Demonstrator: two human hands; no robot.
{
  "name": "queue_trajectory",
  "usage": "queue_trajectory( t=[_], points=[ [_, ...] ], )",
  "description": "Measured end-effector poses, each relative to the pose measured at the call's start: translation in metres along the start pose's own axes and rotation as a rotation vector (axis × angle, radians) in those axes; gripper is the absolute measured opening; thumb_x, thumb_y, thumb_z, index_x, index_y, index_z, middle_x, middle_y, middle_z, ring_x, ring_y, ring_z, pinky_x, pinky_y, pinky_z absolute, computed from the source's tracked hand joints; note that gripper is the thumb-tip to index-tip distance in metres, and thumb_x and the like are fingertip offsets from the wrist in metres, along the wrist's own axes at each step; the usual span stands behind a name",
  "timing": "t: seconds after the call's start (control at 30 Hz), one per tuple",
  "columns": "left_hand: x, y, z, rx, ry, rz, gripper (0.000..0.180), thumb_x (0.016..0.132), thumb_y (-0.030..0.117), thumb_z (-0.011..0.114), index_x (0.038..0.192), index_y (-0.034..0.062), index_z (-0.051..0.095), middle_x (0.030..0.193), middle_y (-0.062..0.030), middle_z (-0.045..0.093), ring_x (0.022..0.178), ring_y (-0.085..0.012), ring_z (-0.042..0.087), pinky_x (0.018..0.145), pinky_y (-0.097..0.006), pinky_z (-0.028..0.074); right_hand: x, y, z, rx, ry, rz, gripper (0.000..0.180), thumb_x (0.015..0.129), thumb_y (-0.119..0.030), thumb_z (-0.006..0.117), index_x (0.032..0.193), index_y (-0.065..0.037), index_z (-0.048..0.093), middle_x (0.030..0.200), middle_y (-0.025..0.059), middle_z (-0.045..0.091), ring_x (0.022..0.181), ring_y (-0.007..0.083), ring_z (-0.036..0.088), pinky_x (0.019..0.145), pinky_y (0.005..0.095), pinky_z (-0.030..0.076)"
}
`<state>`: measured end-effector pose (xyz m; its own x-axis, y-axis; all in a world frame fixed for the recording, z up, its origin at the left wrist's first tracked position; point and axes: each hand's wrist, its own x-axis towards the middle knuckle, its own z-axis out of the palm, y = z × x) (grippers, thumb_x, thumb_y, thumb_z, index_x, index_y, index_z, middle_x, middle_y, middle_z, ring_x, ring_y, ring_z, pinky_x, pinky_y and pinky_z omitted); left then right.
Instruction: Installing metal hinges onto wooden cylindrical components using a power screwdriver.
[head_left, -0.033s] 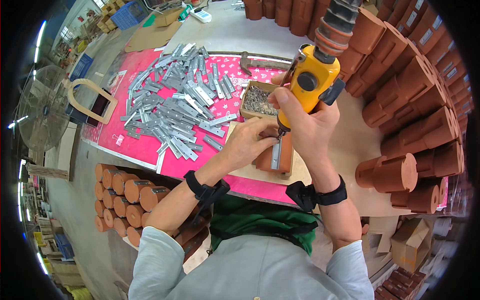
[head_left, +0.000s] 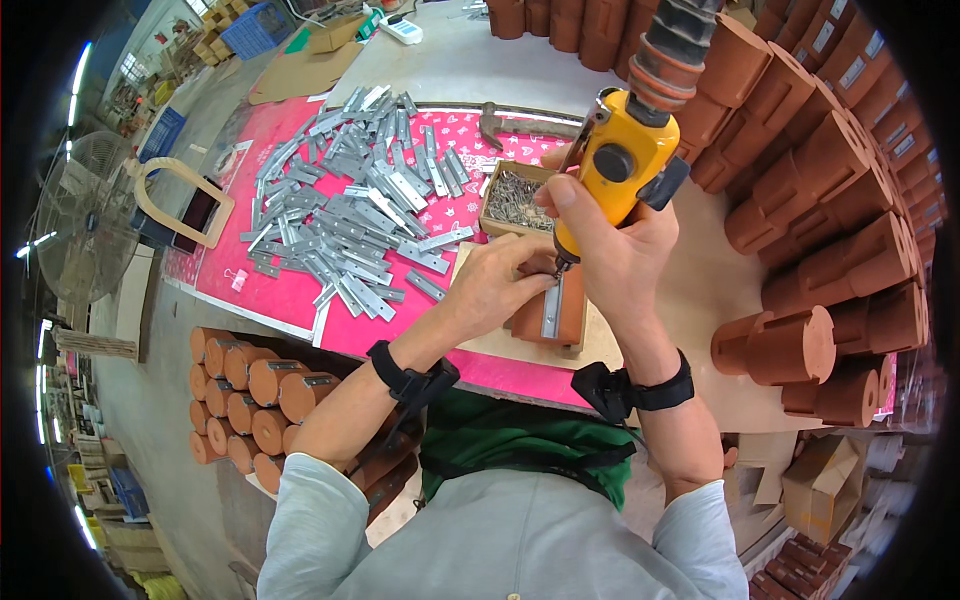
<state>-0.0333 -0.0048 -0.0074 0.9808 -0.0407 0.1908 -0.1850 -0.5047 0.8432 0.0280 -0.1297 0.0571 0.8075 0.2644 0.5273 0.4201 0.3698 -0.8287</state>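
My right hand (head_left: 635, 245) is wrapped round a yellow power screwdriver (head_left: 622, 160), which points down with its tip at the far end of a grey metal strip (head_left: 551, 314). The strip lies along the top of a reddish-brown block (head_left: 571, 315). At that tip, the thumb and fingers of my left hand (head_left: 497, 285) are pinched together; what they hold is too small and covered to make out. Under the block is a pale board (head_left: 488, 342). Just beyond my left hand stands a small box (head_left: 487, 222) of loose screws (head_left: 518, 200).
Many loose metal strips (head_left: 350, 230) spread over the pink cloth (head_left: 215, 260) at left. A hammer (head_left: 530, 127) lies behind the screw box. Reddish-brown cylindrical pieces (head_left: 780, 345) stack high at right; more (head_left: 270, 385) sit below the table's left edge. A thick hose (head_left: 675, 50) rises from the screwdriver.
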Motion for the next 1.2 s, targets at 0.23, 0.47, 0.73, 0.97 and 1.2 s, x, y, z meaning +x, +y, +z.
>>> queue_trajectory(
  t=[0.23,0.47,0.73,0.97,1.2],
  points=[
    [0.001,0.003,-0.001,-0.026,-0.011,-0.042,0.026,0.078,0.006,0.064,0.103,0.0002,0.063,0.087,-0.013,0.063,0.084,-0.0251,0.064,0.077,-0.035,0.05,-0.002,0.002,-0.003,-0.026,-0.009,-0.007,0.02,0.084,-0.003,0.065,0.1,0.002,0.054,0.09,0.0069,0.062,0.079,0.0156,0.065,0.07,0.0282,0.055],
    [0.0,0.001,0.001,-0.042,0.015,-0.017,0.024,0.077,0.005,0.064,0.101,0.0003,0.064,0.083,-0.0117,0.063,0.084,-0.0244,0.063,0.076,-0.035,0.049,-0.006,-0.002,-0.003,-0.011,-0.013,0.08,0.032,0.077,-0.004,0.073,0.103,-0.001,0.055,0.09,0.0037,0.063,0.077,0.0096,0.061,0.068,0.0245,0.05],
    [-0.001,-0.011,0.001,0.038,-0.113,0.168,0.074,0.067,0.028,0.077,0.129,0.0036,0.046,0.125,-0.0171,0.047,0.12,-0.0342,0.041,0.102,-0.042,0.032,-0.008,0.002,-0.002,-0.002,-0.056,0.047,0.024,0.085,-0.004,0.064,0.105,0.003,0.054,0.097,0.0098,0.064,0.079,0.0135,0.064,0.069,0.0258,0.053],
    [-0.003,-0.012,0.003,0.012,-0.169,0.128,0.092,0.063,0.035,0.08,0.137,0.0026,0.036,0.133,-0.0194,0.041,0.124,-0.0361,0.037,0.106,-0.043,0.029,-0.009,0.005,-0.003,-0.008,-0.075,0.046,0.024,0.085,0.001,0.062,0.107,0.005,0.054,0.102,0.0119,0.063,0.08,0.0139,0.063,0.07,0.0259,0.053],
    [-0.004,-0.015,0.003,0.023,-0.167,0.117,0.095,0.062,0.037,0.081,0.137,-0.0004,0.034,0.132,-0.0197,0.041,0.123,-0.0359,0.038,0.105,-0.042,0.03,-0.01,0.008,-0.005,-0.102,-0.059,0.06,0.013,0.086,-0.001,0.061,0.098,0.004,0.057,0.086,0.0066,0.062,0.076,0.0119,0.06,0.068,0.0243,0.05]
  ],
)
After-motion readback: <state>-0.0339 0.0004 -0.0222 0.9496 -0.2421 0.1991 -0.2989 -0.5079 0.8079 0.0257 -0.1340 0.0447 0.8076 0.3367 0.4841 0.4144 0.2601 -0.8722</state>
